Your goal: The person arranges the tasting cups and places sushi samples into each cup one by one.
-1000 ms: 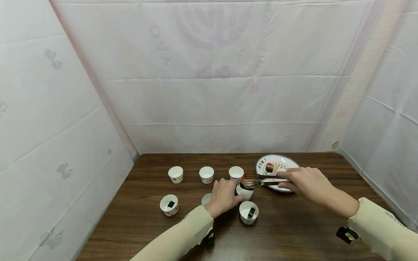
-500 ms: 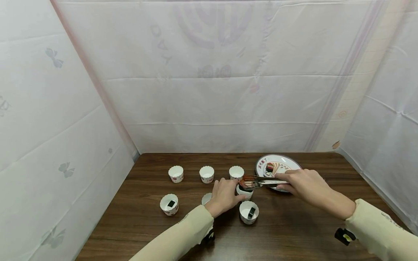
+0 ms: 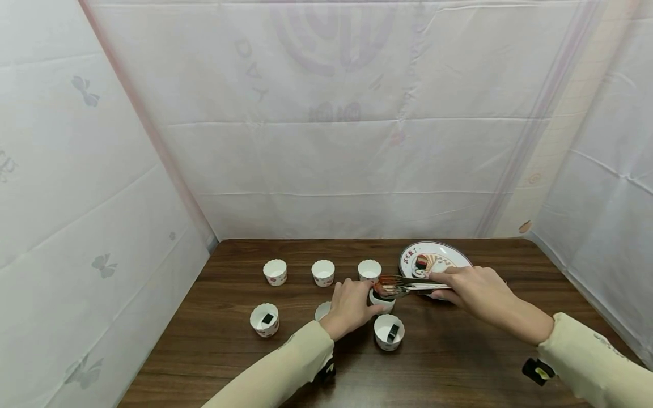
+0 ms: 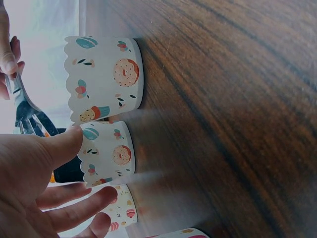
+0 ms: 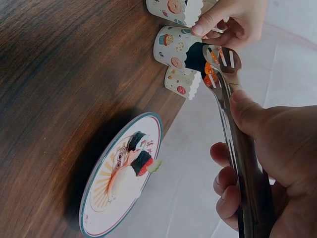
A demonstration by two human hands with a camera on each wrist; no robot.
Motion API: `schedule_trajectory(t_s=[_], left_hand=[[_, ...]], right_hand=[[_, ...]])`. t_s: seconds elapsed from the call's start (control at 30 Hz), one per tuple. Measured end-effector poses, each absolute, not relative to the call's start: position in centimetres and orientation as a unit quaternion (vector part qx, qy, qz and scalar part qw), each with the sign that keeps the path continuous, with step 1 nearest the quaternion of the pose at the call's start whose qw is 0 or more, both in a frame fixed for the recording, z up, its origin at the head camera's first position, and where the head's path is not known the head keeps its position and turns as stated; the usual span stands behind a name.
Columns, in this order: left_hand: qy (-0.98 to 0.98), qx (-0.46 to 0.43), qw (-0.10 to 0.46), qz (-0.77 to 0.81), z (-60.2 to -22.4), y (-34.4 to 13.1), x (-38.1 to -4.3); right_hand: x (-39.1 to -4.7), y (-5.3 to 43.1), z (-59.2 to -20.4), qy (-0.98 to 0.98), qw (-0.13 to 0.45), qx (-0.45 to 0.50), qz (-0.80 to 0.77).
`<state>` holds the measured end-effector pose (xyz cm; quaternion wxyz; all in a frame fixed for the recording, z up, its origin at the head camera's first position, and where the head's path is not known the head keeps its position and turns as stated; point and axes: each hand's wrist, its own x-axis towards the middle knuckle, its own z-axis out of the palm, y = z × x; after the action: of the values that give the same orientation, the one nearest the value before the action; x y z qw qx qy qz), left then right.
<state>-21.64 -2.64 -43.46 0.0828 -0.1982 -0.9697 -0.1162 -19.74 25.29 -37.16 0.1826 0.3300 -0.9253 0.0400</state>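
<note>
My left hand [image 3: 351, 306] holds a small white paper baking cup [image 4: 111, 153] by its scalloped rim, the thumb on one side and the fingers on the other. My right hand [image 3: 482, 292] grips a pair of metal serving tongs [image 5: 235, 114] with fork-like slotted ends. Between those ends is a sushi piece [image 5: 195, 57] wrapped in black seaweed and topped with orange roe. Its lower part is inside the cup, while the roe shows above the rim. Beside the held cup, nearer me, stands another cup [image 3: 389, 333] with a dark-wrapped piece in it.
Three paper cups, such as the middle one [image 3: 323, 273], line the back of the brown table [image 3: 459, 351]. At front left a cup [image 3: 264, 320] contains a dark piece; another [image 3: 322, 310] is partly behind my left hand. A patterned plate [image 5: 153, 124] bears more sushi [image 5: 142, 161].
The tongs have come down with the roe-topped sushi, lowering it into the cup. My right hand has shifted slightly down; my left hand stays in place at the cup.
</note>
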Motion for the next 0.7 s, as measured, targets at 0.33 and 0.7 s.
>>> schedule_trajectory(t_s=[0.33, 0.7], left_hand=[[-0.971, -0.19, 0.071, -0.123, -43.43, -2.55, -21.67], [-0.97, -0.193, 0.068, -0.13, -43.34, -2.6, -21.6]], right_hand=[[-19.65, 25.61, -37.2, -0.929, 0.181, 0.32, 0.043], [-19.69, 25.99, -37.19, -0.932, 0.176, 0.315, 0.048]])
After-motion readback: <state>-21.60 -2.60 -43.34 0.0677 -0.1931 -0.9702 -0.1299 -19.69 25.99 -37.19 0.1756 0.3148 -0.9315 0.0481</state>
